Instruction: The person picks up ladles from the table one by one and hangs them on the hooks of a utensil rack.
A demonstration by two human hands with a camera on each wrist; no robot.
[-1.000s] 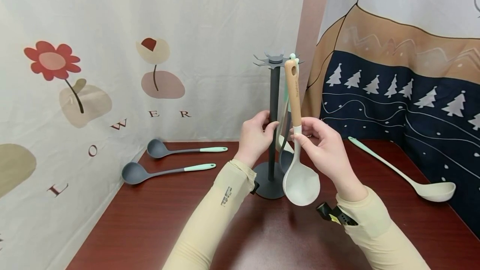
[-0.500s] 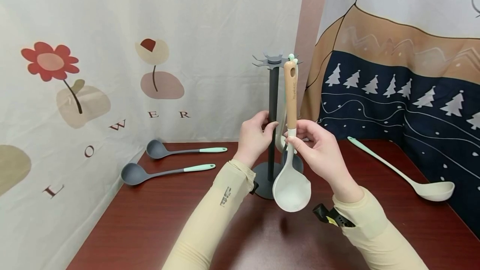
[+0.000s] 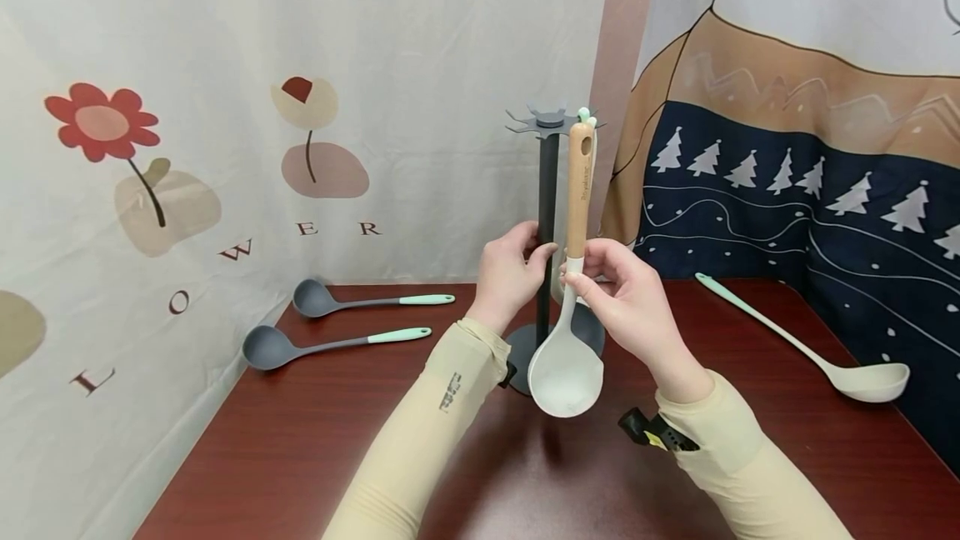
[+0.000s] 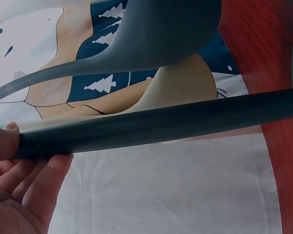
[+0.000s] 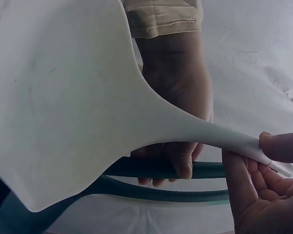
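- Printed cloth backdrops are hung behind a dark red wooden table (image 3: 300,440): a pale one with flowers and letters on the left, and one with a band of white trees on navy on the right.
- Near the back middle of the table a dark grey utensil stand (image 3: 547,215) is set upright, with a round base and a notched hanger disc at the top.
- The stand's pole is gripped about halfway up by the left hand (image 3: 510,277), with fingers and thumb curled round it; in the left wrist view the fingers (image 4: 24,183) are seen wrapped under the dark pole (image 4: 161,124).
- A white ladle with a wooden handle (image 3: 570,307) is held upright by the right hand (image 3: 626,302), just right of the pole and in front of the stand.
- The ladle is pinched between thumb and fingertips at the joint where the wooden handle meets the white neck; the bowl hangs below the hand, over the stand's base, and the handle rises above the hand.
- The handle's top end, with its hanging hole, is level with the hanger disc and just beside it; whether it is hooked on cannot be told.
- In the right wrist view the white bowl (image 5: 63,97) fills the frame, and its thin neck is pinched by the thumb (image 5: 281,146).
- A mint-tipped utensil (image 3: 585,114) is already hung on the stand behind the ladle.
- Two grey ladles with mint handles (image 3: 337,342) are laid on the table at the left, well apart from the hands.
- A long cream ladle with a mint handle (image 3: 810,352) is laid on the table at the right.
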